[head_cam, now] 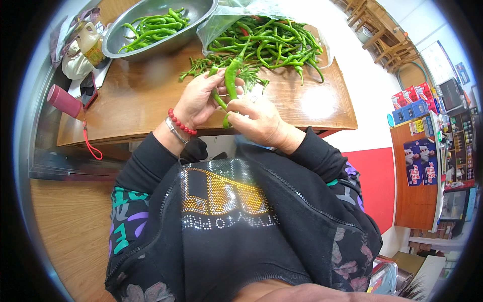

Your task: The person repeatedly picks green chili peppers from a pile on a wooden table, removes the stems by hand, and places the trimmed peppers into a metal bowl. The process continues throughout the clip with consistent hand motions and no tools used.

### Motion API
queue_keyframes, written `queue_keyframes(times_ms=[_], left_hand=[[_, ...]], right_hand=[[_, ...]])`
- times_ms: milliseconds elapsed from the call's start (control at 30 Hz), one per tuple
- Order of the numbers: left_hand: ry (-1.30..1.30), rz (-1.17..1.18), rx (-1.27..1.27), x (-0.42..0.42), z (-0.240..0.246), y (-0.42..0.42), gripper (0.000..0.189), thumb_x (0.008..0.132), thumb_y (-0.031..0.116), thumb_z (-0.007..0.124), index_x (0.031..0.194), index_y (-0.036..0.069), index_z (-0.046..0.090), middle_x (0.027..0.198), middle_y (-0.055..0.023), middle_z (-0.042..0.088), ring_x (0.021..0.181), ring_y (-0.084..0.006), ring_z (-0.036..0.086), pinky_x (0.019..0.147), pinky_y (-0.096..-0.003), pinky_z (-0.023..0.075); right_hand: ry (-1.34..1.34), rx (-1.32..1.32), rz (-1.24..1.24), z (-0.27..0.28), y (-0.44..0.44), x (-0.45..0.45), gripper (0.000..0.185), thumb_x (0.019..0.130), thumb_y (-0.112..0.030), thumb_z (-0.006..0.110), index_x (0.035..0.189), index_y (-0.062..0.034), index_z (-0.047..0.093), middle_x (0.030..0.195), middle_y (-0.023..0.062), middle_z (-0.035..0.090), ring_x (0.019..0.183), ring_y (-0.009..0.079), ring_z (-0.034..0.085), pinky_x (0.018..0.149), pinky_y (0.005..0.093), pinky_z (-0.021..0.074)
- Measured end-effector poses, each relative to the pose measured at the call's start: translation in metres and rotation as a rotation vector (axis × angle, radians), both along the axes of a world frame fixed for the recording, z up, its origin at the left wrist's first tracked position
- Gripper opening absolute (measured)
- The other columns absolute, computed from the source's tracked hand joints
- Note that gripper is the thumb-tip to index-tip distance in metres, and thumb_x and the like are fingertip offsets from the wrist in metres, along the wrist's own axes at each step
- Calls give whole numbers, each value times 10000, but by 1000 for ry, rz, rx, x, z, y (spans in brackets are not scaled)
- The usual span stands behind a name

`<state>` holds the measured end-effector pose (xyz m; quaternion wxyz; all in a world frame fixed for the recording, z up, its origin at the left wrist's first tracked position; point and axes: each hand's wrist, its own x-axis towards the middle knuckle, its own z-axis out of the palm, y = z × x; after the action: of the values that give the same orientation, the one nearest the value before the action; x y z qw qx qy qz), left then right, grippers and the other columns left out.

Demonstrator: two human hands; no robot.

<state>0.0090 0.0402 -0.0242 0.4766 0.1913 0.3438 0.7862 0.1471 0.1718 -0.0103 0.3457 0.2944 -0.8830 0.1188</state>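
Note:
Long green chili peppers are between my two hands, above the near part of a wooden table (151, 98). My left hand (202, 92), with a red bead bracelet and a silver bangle at the wrist, holds a thin green pepper (219, 99). In the fingers of my right hand (260, 120) is the lower end of a thicker green pepper (233, 73), its stem pointing away from me. Just beyond my hands lie plucked pepper stems (200, 67). A large heap of green peppers (271, 43) spills from a clear plastic bag (211, 28) behind them.
A metal basin (117, 43) at the back left holds several green peppers (162, 28). Left of it stand a plastic bottle (90, 43), a phone (89, 90) and a pink cup (64, 101) with a red strap. A counter (413, 170) stands far right, wooden chairs (392, 49) farther back.

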Motion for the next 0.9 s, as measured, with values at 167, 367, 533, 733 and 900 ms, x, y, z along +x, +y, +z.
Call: queue_keyframes(times_ms=[167, 367, 533, 733, 900], left_hand=[[135, 60, -59, -5, 0, -6, 260, 991, 207, 540, 1156, 11, 579, 996, -128, 667, 838, -182, 649, 745, -327, 561], [299, 106, -31, -2, 6, -11, 243, 985, 153, 548, 1166, -9, 542, 969, -139, 670, 800, -160, 640, 700, -268, 544], [560, 12, -102, 7, 11, -9, 202, 969, 177, 589, 1105, 28, 574, 927, -30, 657, 826, -82, 602, 735, -215, 496], [534, -30, -214, 14, 8, -13, 220, 941, 198, 633, 1093, 40, 609, 831, 5, 619, 684, -46, 526, 612, -183, 423], [506, -23, -172, 18, 8, -15, 268, 937, 254, 643, 1078, 28, 616, 798, 9, 591, 652, -45, 509, 574, -186, 398]], right_hand=[[-37, 41, 51, -4, -4, -2, 221, 692, -61, 666, 901, -81, 597, 901, 50, 597, 737, 228, 609, 643, 340, 502], [-410, -1017, -109, 4, 5, -12, 104, 884, -40, 627, 953, -19, 553, 826, 11, 595, 690, 90, 558, 623, 242, 468], [-672, -1285, 131, 4, 21, -36, 88, 940, -113, 608, 956, -39, 563, 822, -4, 607, 698, 39, 537, 586, 183, 417], [-740, -1230, 78, 0, 24, -33, 83, 930, -123, 624, 901, -64, 573, 785, -18, 604, 627, 19, 496, 525, 169, 368], [-855, -1380, 221, 3, 29, -29, 107, 934, -134, 616, 867, -69, 564, 684, -54, 530, 566, 9, 435, 482, 164, 318]])
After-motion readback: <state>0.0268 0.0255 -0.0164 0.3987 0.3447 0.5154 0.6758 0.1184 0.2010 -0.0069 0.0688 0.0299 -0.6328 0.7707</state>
